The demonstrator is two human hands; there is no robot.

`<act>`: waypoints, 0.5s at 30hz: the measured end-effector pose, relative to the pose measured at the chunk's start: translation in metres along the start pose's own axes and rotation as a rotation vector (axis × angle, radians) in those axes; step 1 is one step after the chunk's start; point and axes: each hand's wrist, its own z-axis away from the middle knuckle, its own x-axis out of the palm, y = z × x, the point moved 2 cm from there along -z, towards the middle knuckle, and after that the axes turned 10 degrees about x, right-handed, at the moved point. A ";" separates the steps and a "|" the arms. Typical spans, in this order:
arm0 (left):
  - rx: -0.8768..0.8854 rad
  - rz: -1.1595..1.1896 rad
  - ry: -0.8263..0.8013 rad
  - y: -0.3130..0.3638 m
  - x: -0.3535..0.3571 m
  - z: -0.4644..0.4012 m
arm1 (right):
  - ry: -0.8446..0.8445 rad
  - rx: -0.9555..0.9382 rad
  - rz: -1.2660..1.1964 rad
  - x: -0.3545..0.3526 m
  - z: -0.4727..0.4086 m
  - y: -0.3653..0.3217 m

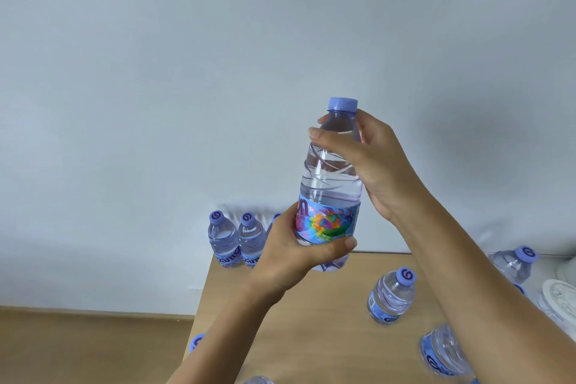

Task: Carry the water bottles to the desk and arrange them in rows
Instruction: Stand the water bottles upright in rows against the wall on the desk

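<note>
At the far left lies wooden floor (78, 349) under a plain pale wall (156, 72). A blue cap (197, 342) peeks up beside the left edge of the tabletop (311, 321). At the tabletop's back left corner two small bottles (225, 241) stand upright, touching each other, with a third mostly hidden behind the left hand (293, 254). That hand is wrapped around the lower, labelled part of the held bottle (330, 184), which is upright in the air above the tabletop's back edge. The right hand (364, 159) is closed around its shoulder, just under the cap. Farther right, a single bottle (392, 296) stands alone, another bottle (444, 352) sits near the front, and one more (514, 263) stands by the right rim, beside a white round object (561, 299), partly cut off.
</note>
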 end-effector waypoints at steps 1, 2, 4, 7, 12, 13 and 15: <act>0.016 -0.029 0.038 0.000 0.001 -0.001 | 0.042 -0.004 0.025 0.001 0.000 0.001; 0.029 -0.062 0.075 0.000 0.002 -0.001 | 0.084 0.005 0.037 0.002 0.001 0.003; 0.046 -0.117 0.127 -0.001 0.004 -0.001 | 0.151 0.015 0.051 0.004 0.002 0.009; 0.047 -0.126 0.137 -0.004 0.008 0.002 | 0.172 -0.021 0.018 0.006 0.003 0.010; 0.019 -0.008 0.036 -0.003 0.011 0.004 | 0.077 0.012 -0.043 0.000 -0.001 0.005; 0.014 0.029 0.000 -0.001 0.011 0.004 | 0.048 0.026 -0.056 -0.001 -0.002 0.004; 0.018 0.102 -0.065 0.004 0.009 0.005 | -0.021 0.042 -0.114 -0.006 -0.003 0.001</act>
